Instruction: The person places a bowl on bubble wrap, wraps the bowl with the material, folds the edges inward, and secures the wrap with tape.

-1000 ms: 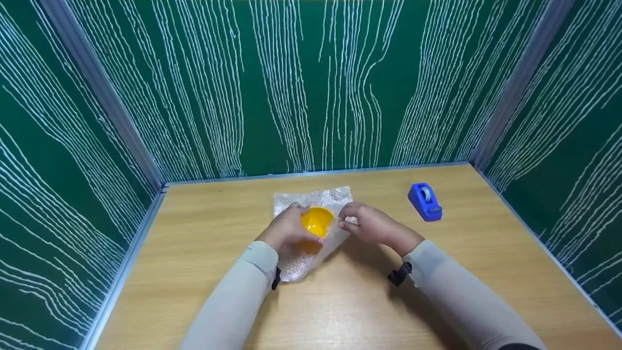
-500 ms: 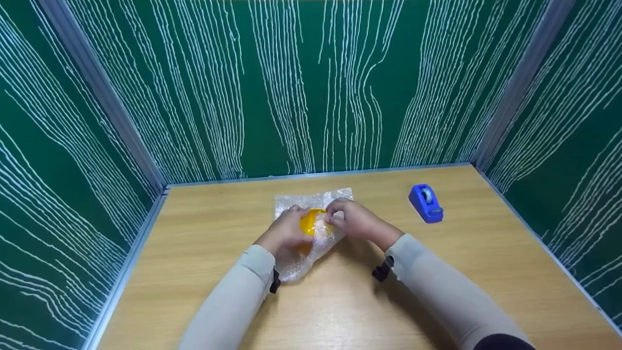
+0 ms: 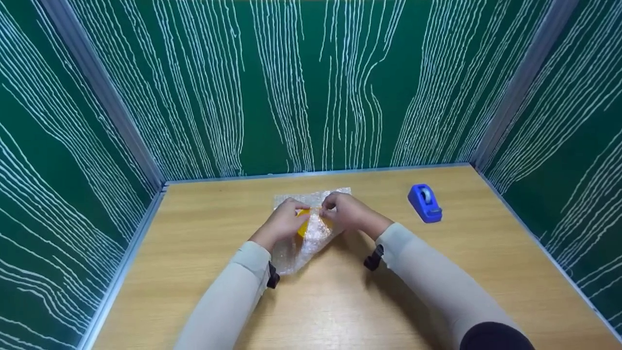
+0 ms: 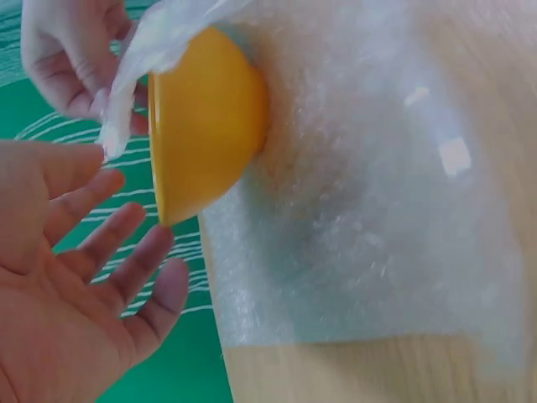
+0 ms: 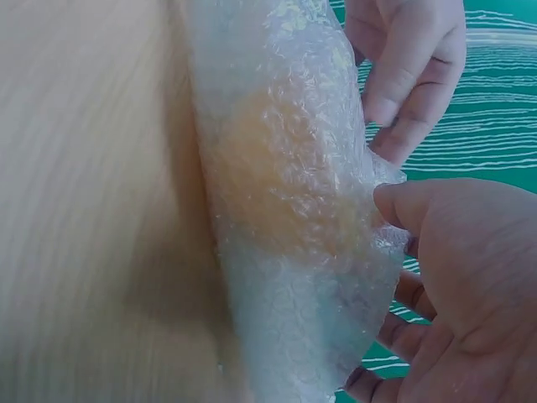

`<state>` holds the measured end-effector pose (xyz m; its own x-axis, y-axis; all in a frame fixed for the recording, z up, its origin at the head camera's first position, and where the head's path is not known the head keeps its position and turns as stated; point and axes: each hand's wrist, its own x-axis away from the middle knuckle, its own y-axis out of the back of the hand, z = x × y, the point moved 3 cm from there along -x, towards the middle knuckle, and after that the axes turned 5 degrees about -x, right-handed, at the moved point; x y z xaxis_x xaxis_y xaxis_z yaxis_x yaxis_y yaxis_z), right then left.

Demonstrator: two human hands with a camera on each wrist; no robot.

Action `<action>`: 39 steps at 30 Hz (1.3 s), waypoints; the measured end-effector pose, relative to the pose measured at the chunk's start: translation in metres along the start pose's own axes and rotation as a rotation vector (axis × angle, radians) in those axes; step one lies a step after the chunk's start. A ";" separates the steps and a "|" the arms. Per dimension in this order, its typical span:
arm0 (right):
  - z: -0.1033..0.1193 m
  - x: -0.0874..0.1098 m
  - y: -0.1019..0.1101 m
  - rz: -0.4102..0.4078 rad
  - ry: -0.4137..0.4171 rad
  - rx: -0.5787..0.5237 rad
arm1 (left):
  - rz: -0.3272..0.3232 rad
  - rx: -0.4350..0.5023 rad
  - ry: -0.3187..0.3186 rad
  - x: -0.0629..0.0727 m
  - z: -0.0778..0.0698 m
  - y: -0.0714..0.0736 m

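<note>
A yellow bowl point(image 4: 205, 126) sits on a sheet of bubble wrap point(image 3: 316, 233), and a flap of the wrap covers its right side. My right hand point(image 3: 352, 211) pinches the flap's edge over the rim; in the right wrist view its thumb point(image 5: 403, 201) presses on the wrap. At the bowl's left is my left hand point(image 3: 284, 221). In the left wrist view its fingers are spread and loosely bent near the rim, with the thumb at the flap's edge. Through the wrap the bowl shows blurred in the right wrist view.
A blue tape dispenser point(image 3: 425, 203) stands on the wooden table point(image 3: 204, 228), right of the hands. Green panels point(image 3: 340, 87) with white wavy lines enclose the table's back and sides.
My right hand has moved left, drawing the wrap flap over the bowl. My left hand has loosened from the bowl's side, and its thumb has shifted up toward the flap's edge.
</note>
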<state>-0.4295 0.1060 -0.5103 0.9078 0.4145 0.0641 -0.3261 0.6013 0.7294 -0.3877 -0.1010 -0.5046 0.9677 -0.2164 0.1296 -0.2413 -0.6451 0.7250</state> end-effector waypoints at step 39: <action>-0.067 -0.009 0.028 -0.069 -0.264 -0.202 | -0.155 0.025 0.137 -0.021 0.006 -0.015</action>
<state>-0.4647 0.1648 -0.5366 0.9578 0.1929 0.2129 -0.2834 0.7560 0.5900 -0.4048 -0.0916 -0.5223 0.9939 -0.0122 0.1100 -0.0888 -0.6815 0.7264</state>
